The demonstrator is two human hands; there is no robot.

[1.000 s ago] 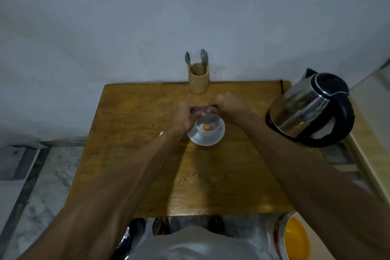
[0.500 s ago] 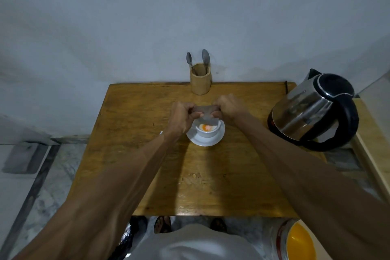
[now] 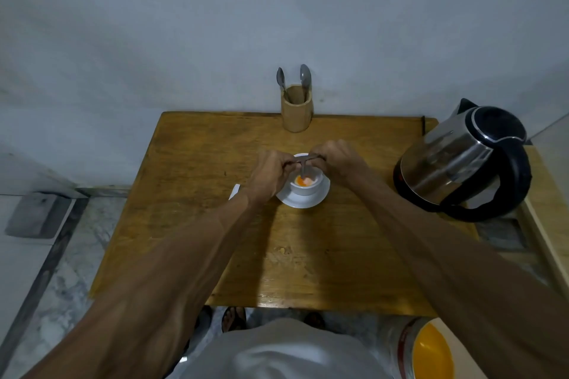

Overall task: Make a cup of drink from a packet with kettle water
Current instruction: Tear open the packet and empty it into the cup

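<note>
A white cup [image 3: 308,187] stands on a white saucer [image 3: 320,197] in the middle of the wooden table [image 3: 197,181]. Orange powder [image 3: 301,181] lies in the cup's bottom. My left hand [image 3: 268,175] and my right hand [image 3: 335,160] both pinch a small dark packet [image 3: 303,164] directly over the cup, its folded middle pointing down into it. A steel kettle [image 3: 455,160] with a black lid and handle sits at the table's right edge.
A bamboo holder [image 3: 296,109] with two spoons stands at the table's back edge by the wall. A white scrap [image 3: 234,191] lies left of the saucer. A tin with a yellow top [image 3: 431,351] is on the floor at the lower right.
The packet has been squeezed and tipped lower over the cup. More orange powder shows in the cup than a second ago. Both hands stay over the cup.
</note>
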